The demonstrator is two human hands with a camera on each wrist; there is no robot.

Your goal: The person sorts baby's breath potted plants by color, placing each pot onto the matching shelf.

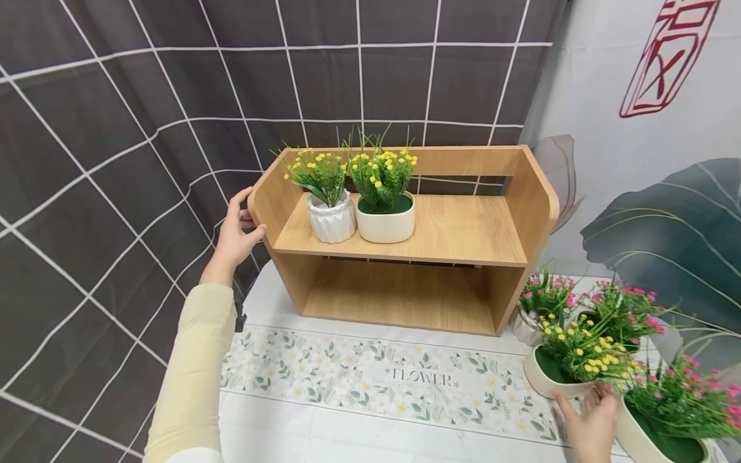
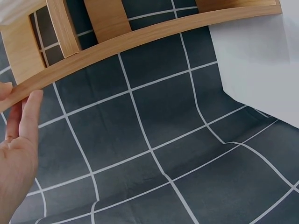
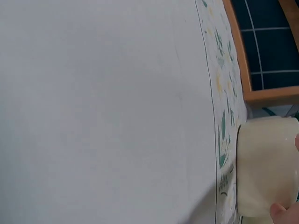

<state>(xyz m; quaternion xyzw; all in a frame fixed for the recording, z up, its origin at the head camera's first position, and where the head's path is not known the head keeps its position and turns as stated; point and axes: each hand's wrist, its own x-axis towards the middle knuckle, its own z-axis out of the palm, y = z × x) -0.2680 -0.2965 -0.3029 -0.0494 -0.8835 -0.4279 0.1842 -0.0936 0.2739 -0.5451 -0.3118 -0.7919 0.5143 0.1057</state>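
My left hand (image 1: pixel 233 238) holds the left side panel of a two-tier wooden shelf (image 1: pixel 463 218), thumb on one face and fingers on the other, as the left wrist view shows at the panel's edge (image 2: pixel 135 39). At the lower right, my right hand (image 1: pixel 592 421) grips an oval cream flowerpot (image 1: pixel 541 378) with yellow flowers, thumb at its near side. In the right wrist view this pot (image 3: pixel 264 163) shows up close, with only bits of thumb and finger on it. A ribbed white pot (image 1: pixel 332 218) and another cream pot (image 1: pixel 386 226), both yellow-flowered, stand on the upper tier.
Pink-flowered pots stand around the right hand: a cream oval one (image 1: pixel 637 431) beside it, a white one (image 1: pixel 525 326) by the shelf's right side, and a plant (image 1: pixel 622 308) behind. A floral runner (image 1: pixel 359 376) lies along the white table before the shelf. Dark checked cloth (image 1: pixel 399 83) hangs behind.
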